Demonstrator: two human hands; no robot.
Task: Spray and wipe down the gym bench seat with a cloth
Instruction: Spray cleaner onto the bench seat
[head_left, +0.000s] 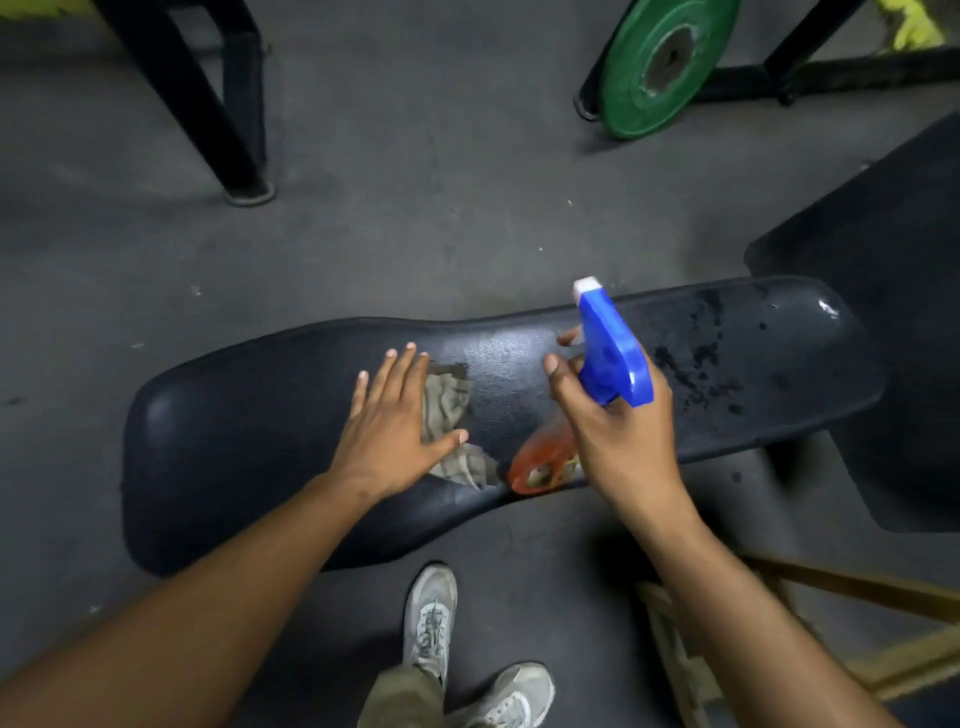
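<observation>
Both hands work over the bench seat (260, 431) at the middle of the frame: the left hand (395, 431) lies flat with its fingers spread wide, pressing a crumpled grey-beige cloth (449, 402) against the padding, gripping nothing, while the right hand (618, 441) is closed round the neck of a spray bottle (610, 358), forefinger reaching toward the trigger at the front. One bottle shows, with a glossy blue plastic trigger head, a small white nozzle tip pointing toward the top of the frame, and a blurred reddish translucent body (543, 462) angled down toward lower centre, just beside the cloth. The seat is a single long, rounded pad of black, fine-grained vinyl running from centre left to centre right, narrowing slightly at its waist, with a soft sheen; dark wet speckles (696, 364) dot its right-hand part. Below it, at bottom centre, are two pale grey laced trainers (431, 623) and a khaki trouser leg (400, 696). The floor (415, 208) is dull grey, matte and scuffed. One green rubber weight plate (670, 57) with a worn metal hub leans against a black frame at the upper right; one black steel leg (208, 98) with a round foot stands at the upper left. A second black pad (883, 291) fills the right edge, and yellowish wooden bars (841, 587) cross the lower right
</observation>
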